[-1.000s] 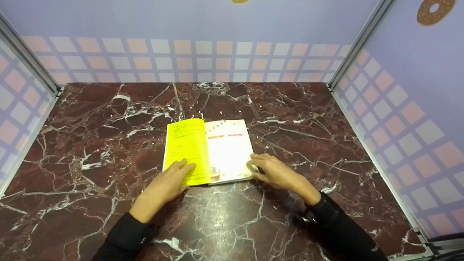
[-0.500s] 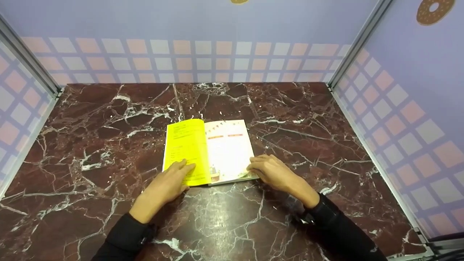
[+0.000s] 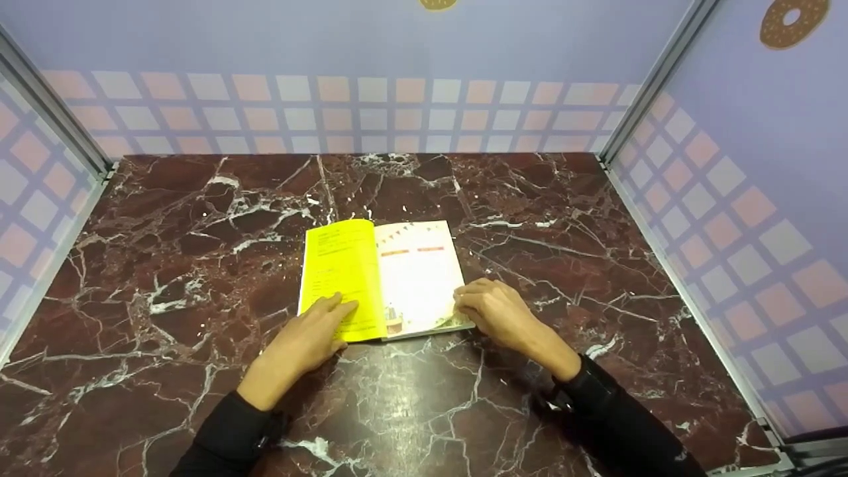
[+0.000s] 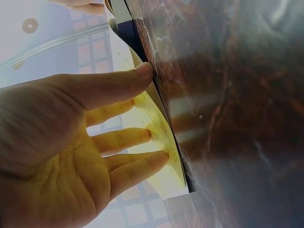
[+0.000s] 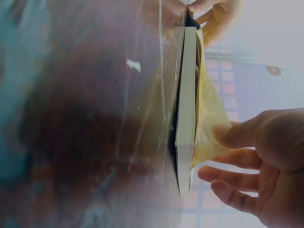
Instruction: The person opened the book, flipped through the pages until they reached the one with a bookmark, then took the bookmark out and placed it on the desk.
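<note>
An open book (image 3: 417, 285) lies on the marbled table, its left side a bright yellow page (image 3: 344, 265) with small print. The right side shows a white page with a bunting drawing and orange bars. My left hand (image 3: 301, 344) rests on the lower part of the yellow page, fingers extended; in the left wrist view its thumb lies along the book's lower edge. My right hand (image 3: 500, 315) pinches the lower right corner of the right page (image 5: 211, 126) between thumb and fingers. That corner is lifted off the thick page block (image 5: 187, 95), as the right wrist view shows.
The dark red marbled table (image 3: 199, 285) spreads around the book. Lilac panels with pink and white squares (image 3: 371, 86) stand at the back and both sides, joined by metal posts (image 3: 662, 76).
My right hand's fingers have curled in at the page corner and now pinch it, and the corner has lifted slightly. The left hand stays where it was on the yellow page.
</note>
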Demonstrator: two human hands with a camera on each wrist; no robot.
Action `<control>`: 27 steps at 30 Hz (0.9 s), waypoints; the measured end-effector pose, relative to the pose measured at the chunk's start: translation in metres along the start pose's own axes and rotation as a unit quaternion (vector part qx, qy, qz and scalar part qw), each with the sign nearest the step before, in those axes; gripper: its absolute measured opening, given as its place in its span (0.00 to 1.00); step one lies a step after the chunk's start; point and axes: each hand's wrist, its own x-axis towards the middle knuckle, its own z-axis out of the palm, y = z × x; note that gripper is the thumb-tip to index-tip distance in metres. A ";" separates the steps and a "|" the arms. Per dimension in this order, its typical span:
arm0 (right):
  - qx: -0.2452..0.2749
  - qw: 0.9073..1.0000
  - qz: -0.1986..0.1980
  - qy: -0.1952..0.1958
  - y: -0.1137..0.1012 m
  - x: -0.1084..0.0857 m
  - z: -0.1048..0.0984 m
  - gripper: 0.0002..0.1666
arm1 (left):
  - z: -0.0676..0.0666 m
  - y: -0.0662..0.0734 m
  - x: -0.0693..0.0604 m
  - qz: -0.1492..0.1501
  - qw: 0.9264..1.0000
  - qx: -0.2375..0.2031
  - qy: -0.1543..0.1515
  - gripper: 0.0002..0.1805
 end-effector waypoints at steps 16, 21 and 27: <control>0.003 0.997 0.057 0.056 -0.005 0.004 0.003 0.12 | 0.000 0.000 0.000 -0.002 1.000 0.001 -0.004 0.35; -0.002 0.994 0.091 0.059 -0.008 0.006 0.003 0.25 | 0.000 -0.001 0.000 -0.003 1.000 0.003 -0.005 0.35; -0.001 0.987 0.148 0.068 -0.010 0.010 0.003 0.38 | 0.000 -0.001 0.000 0.006 1.000 0.012 0.006 0.35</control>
